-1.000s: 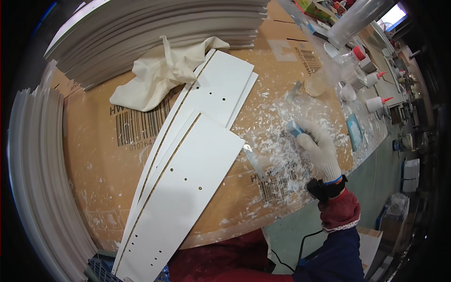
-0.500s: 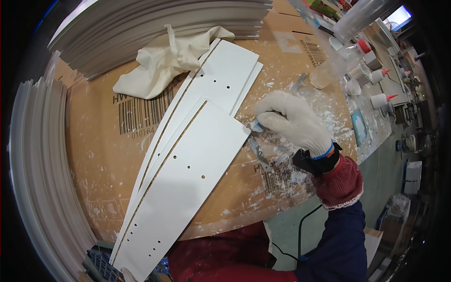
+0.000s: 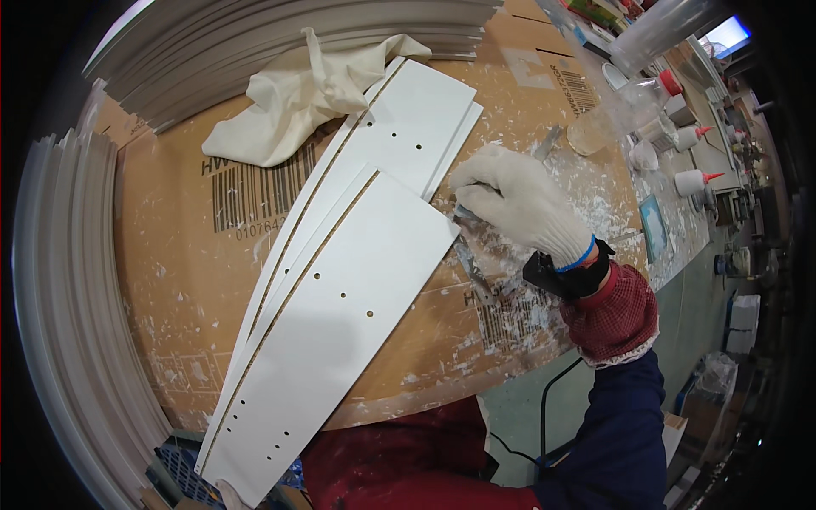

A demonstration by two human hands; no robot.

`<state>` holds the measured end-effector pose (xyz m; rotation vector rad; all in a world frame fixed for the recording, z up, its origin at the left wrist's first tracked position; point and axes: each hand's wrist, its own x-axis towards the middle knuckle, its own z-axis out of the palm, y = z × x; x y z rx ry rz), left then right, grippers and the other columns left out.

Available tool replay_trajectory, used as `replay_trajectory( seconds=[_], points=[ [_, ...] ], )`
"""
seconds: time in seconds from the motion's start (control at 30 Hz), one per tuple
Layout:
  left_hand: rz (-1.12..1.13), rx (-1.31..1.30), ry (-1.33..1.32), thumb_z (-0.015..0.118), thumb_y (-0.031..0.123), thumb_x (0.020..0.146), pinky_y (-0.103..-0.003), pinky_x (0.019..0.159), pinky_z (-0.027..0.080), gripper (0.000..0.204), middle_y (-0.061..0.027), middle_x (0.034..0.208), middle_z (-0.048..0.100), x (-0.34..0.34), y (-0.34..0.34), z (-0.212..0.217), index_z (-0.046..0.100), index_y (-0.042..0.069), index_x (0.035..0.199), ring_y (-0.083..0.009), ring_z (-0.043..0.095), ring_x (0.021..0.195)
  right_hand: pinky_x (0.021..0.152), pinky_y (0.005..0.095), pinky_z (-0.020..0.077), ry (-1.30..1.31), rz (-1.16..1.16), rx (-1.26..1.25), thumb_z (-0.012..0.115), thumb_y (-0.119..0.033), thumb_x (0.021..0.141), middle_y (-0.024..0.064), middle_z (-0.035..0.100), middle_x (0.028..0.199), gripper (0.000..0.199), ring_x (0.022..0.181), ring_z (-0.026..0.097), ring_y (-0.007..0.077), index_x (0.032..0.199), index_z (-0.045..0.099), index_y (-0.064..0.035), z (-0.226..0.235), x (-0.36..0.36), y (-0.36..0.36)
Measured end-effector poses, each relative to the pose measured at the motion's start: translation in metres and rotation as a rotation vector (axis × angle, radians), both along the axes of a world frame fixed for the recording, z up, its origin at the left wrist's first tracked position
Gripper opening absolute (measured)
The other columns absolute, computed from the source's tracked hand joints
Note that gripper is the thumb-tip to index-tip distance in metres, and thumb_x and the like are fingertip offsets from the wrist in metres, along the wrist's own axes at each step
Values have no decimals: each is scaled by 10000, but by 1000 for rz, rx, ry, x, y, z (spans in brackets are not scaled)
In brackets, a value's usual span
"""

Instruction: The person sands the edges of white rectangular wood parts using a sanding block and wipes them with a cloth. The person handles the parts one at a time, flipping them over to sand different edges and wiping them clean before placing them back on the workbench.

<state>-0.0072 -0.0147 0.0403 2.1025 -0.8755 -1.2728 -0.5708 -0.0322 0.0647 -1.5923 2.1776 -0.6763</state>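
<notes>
The right hand (image 3: 518, 204) wears a white knitted cotton glove with a thin blue band at its cuff. Below the cuff sits a black strap around the wrist. After it comes a red knitted cuff with a pale, frayed edge, and then a dark blue sleeve covers the forearm. At the lower edge, dark red clothing covers the body.

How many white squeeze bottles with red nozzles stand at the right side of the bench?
2: one squeeze bottle behind the clear jars, another squeeze bottle nearer the bench edge. More may be hidden in the clutter beyond.
</notes>
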Motion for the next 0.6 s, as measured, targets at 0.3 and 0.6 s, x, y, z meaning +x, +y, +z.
replay_trajectory(
  seconds=[0.3,0.6],
  points=[
    [-40,27,21,501,531,951,-433,1040,374,693,-130,1384,486,20,0,-10,411,11,1400,-295,478,1204,743,361,498,23,-150,-8,574,-168,861,160,651,860,188,825,644,294,960,649,-26,9,-7,16],
    [183,68,54,585,554,891,-440,1042,355,706,-107,1371,495,12,9,-7,454,60,1378,-289,467,1203,733,264,479,-347,-704,-266,634,-96,870,15,633,883,211,788,569,96,1061,643,-6,23,-72,141]
  ],
)
